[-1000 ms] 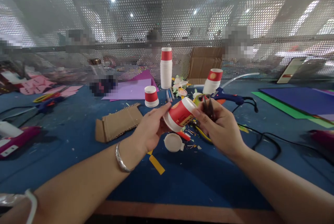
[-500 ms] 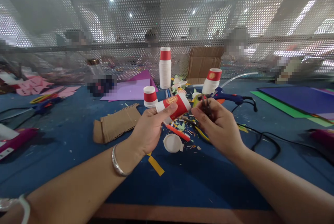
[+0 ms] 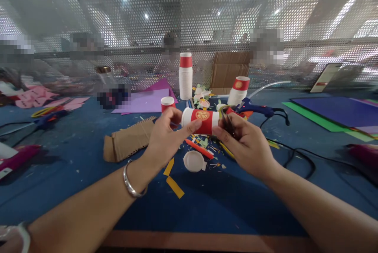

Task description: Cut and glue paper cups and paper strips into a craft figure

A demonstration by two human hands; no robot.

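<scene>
A red and white paper cup (image 3: 203, 121) lies sideways in the air between my hands, its rim to the left. My left hand (image 3: 168, 133) holds it with the thumb across its side. My right hand (image 3: 243, 137) is closed round dark-handled scissors (image 3: 228, 122), and its fingertips touch the right end of the cup. Below the cup, on the blue table, lie an orange-red marker (image 3: 199, 149), a round white cup piece (image 3: 194, 161) and paper scraps. Behind my left hand stands another red cup (image 3: 167, 103), partly hidden.
A tall cup stack (image 3: 186, 80) and a shorter one (image 3: 238, 91) stand behind. Cardboard (image 3: 131, 139) lies left, near purple paper (image 3: 141, 101). A blue glue gun (image 3: 255, 109) and its cable are right, before coloured sheets (image 3: 330, 113). A perforated screen (image 3: 206, 13) rises behind.
The cup has turned from tilted to nearly level and moved slightly right. My right fingertips now touch its end, and my left fingers have spread around its rim side.
</scene>
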